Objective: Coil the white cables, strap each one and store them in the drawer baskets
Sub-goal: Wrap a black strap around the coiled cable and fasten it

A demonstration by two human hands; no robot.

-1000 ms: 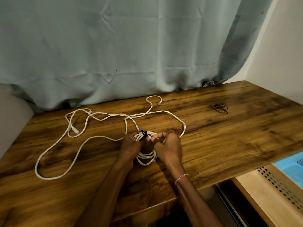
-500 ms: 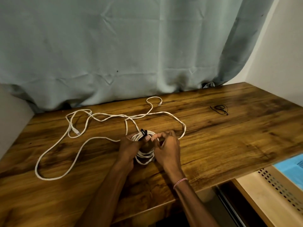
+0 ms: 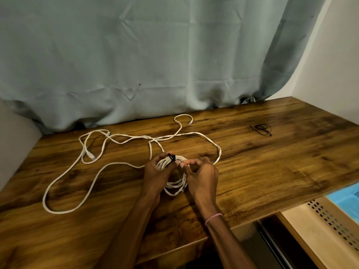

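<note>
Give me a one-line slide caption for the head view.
Left hand holds a coiled white cable on the wooden desk while right hand pinches its black strap; loose white cable sprawls behind.

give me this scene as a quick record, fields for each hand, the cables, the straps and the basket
left hand: grips coiled cable
right hand: pinches the coil's top beside the black strap
black strap: wrapped over the coil's top
loose cable: uncoiled, sprawled on wooden table
spare black tie: far right on table, untouched
drawer basket: lower right, below table edge, no cable visible inside
</note>
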